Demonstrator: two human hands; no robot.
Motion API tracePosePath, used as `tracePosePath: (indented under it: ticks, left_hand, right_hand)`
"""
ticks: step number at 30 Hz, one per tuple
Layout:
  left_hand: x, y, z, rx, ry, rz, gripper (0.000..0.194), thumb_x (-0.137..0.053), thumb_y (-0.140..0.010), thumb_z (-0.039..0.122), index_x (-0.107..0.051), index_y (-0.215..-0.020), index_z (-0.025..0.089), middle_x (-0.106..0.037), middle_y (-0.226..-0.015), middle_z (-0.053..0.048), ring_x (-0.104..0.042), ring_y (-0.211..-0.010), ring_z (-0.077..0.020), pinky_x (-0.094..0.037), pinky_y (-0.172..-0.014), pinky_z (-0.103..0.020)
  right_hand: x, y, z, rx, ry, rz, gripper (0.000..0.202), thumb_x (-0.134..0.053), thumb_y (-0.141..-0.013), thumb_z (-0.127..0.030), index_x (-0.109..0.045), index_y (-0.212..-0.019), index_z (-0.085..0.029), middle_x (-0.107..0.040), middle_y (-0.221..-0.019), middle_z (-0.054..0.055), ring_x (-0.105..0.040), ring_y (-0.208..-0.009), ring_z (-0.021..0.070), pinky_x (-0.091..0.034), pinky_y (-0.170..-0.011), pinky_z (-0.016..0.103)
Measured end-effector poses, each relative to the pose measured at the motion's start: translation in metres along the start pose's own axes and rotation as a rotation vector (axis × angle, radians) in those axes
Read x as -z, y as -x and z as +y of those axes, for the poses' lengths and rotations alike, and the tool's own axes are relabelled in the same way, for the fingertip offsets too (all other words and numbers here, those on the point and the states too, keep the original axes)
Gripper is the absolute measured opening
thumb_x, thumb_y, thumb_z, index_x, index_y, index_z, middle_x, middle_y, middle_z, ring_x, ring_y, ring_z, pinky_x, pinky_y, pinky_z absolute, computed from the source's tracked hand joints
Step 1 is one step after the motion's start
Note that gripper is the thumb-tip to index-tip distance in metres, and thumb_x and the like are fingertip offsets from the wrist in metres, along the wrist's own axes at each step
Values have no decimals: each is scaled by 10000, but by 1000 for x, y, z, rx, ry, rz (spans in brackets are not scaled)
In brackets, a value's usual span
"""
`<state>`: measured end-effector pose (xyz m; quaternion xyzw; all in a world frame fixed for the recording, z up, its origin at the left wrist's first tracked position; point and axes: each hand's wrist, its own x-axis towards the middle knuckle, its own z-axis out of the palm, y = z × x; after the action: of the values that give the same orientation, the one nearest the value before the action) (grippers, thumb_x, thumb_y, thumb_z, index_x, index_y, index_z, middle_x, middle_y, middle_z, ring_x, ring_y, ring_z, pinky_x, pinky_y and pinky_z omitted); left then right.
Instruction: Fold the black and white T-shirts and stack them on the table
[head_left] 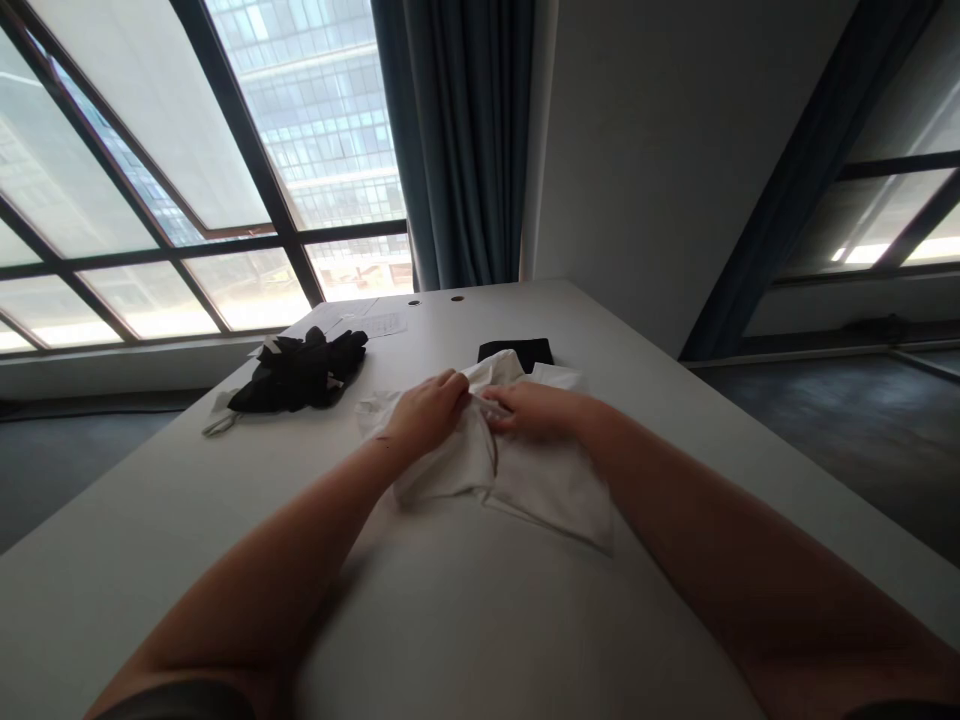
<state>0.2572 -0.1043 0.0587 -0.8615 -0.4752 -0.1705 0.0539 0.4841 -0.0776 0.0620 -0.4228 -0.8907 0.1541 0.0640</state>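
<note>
A white garment (pixel 551 480) lies rumpled on the white table, its lower edge spread toward me. Which kind of garment it is I cannot make out. My left hand (pixel 431 410) is closed on its upper part, fingers bent over the fabric. Close beside it on the right, my right hand (pixel 536 408) pinches a fold of the same garment. A dark slit or seam runs down from between the two hands. Just behind the garment lies a folded black cloth (pixel 517 352), partly covered by the white fabric.
A crumpled heap of black clothing (pixel 304 372) lies on the left of the table (pixel 225 560), with a pale strap hanging from it. Printed papers (pixel 379 325) lie behind the heap. Beyond the table are windows, a blue curtain (pixel 465 150) and a grey wall (pixel 660 130).
</note>
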Motion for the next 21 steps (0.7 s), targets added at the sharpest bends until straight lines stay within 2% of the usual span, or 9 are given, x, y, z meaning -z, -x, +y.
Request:
tracePosePath:
  ticks: [3,6,10,12,14,15,17,19,21]
  left_hand:
    - [33,4,4,29,64,244,183,-445,-1078,304,-609,-1069,224,-700,-1095,-76,-676,-967,-241,-502,-829,-361]
    - [50,9,5,63,207,298,184,-567,-1026,391,-602,-1095,224,-694,-1071,-57,-663,-854,-208,-521,-806,-363]
    - [43,10,7,41,484,167,616,-853,-773,441,-590,-1295,248,-647,-1339,-97,-680,-1054,-284,-567,-881,-404]
    - [32,8,8,98,694,-13,563,-865,-743,398,-640,-1232,235,-706,-1205,-96,-697,-1019,-315,-592,-794,-390]
    - [21,4,7,236,920,-172,433,-846,-749,355,-674,-1119,209,-722,-928,-71,-706,-822,-290,-571,-608,-345]
    - [17,2,5,321,1033,-192,411,-846,-739,342,-677,-1086,200,-695,-821,-51,-686,-723,-264,-541,-536,-322]
    - [13,-5,-4,464,1268,-94,425,-855,-707,332,-668,-1061,188,-649,-731,-20,-648,-627,-219,-518,-496,-299]
    - [18,-16,-22,538,1467,123,435,-849,-695,329,-654,-1054,180,-645,-748,-14,-647,-644,-195,-548,-559,-311]
    - [35,-30,-51,542,1520,387,433,-828,-711,321,-639,-1074,180,-662,-834,-27,-663,-738,-196,-568,-651,-329]
  right_hand:
    - [28,15,-11,19,-73,113,350,-515,-1048,-476,-733,-1152,-223,-780,-1112,76,-706,-966,248,-471,-831,304]
    - [49,32,-33,42,-25,397,317,-502,-1037,-398,-746,-1008,-198,-761,-923,57,-681,-845,232,-439,-780,309]
    - [55,48,-71,86,-150,737,275,-499,-1008,-301,-752,-1054,-204,-763,-940,38,-676,-871,227,-455,-802,313]
    - [52,50,-83,117,-265,787,297,-484,-1017,-299,-751,-1118,-216,-771,-989,31,-682,-923,232,-483,-832,322]
    - [50,49,-87,142,-345,761,318,-491,-1029,-325,-743,-1198,-232,-778,-1044,31,-690,-970,241,-511,-878,348]
    - [49,48,-87,158,-378,735,336,-494,-1038,-347,-731,-1254,-246,-779,-1088,32,-695,-1001,247,-522,-910,368]
    - [48,45,-82,216,-425,667,401,-490,-1055,-395,-662,-1402,-288,-759,-1243,36,-692,-1113,261,-527,-996,419]
    - [47,43,-76,296,-414,584,501,-511,-1055,-425,-537,-1546,-335,-661,-1468,38,-629,-1301,280,-490,-1104,473]
    - [46,40,-70,353,-345,515,600,-545,-1041,-423,-429,-1626,-355,-513,-1636,38,-496,-1475,292,-413,-1203,513]
